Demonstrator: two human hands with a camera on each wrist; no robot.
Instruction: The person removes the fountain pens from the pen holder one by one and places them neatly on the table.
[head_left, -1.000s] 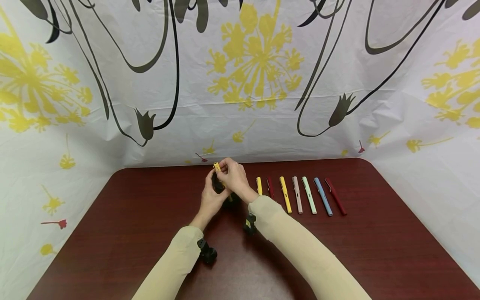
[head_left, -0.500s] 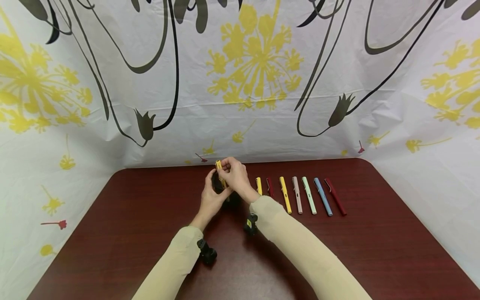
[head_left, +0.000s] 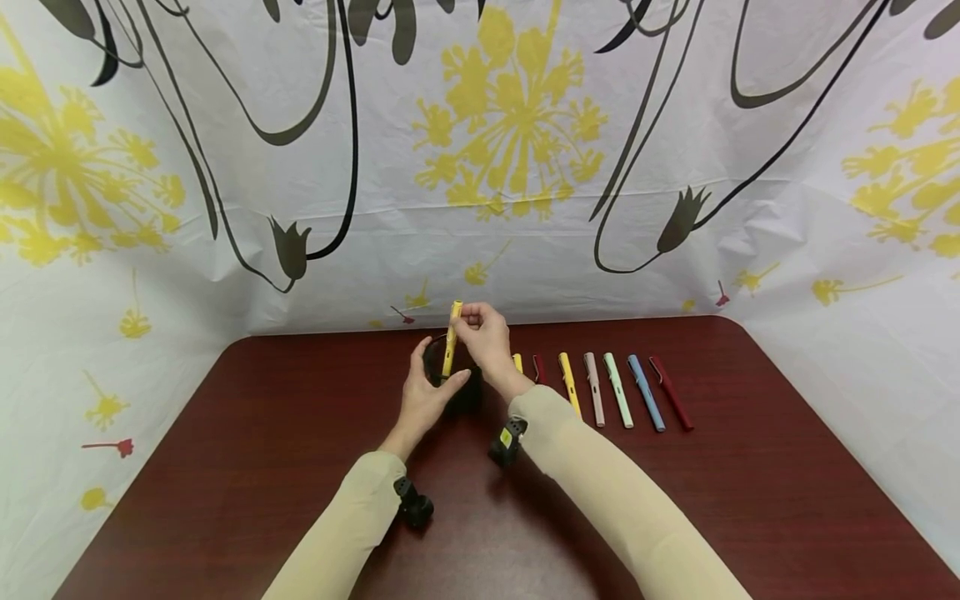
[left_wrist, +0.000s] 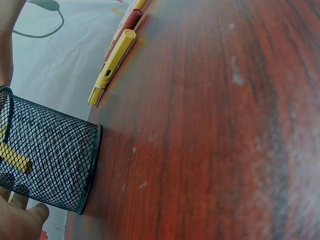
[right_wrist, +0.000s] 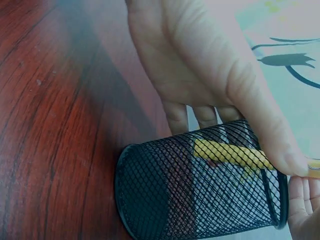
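A black mesh pen cup (head_left: pixel 465 402) stands on the table near its back edge. My left hand (head_left: pixel 423 398) holds it, thumb on the near side and fingers around the far left. A yellow pen (head_left: pixel 451 342) is pinched at its upper end between the thumb and fingers of my right hand (head_left: pixel 486 340). The pen stands nearly upright, its lower part inside the cup. Through the mesh in the right wrist view the yellow barrel (right_wrist: pixel 227 152) shows, its lower end well above the cup's base (right_wrist: pixel 142 195).
Several pens lie in a row right of the cup: yellow (head_left: pixel 517 362), dark red (head_left: pixel 539 368), yellow (head_left: pixel 570 383), pink (head_left: pixel 594 390), mint green (head_left: pixel 618 390), blue (head_left: pixel 647 393) and dark red (head_left: pixel 672 394). A patterned white sheet (head_left: pixel 360 275) hangs behind the dark red table (head_left: pixel 300 467).
My right hand has moved up and to the right with the yellow pen, which has gone from leaning left to nearly upright and shows more of its length. My left hand stays on the cup.
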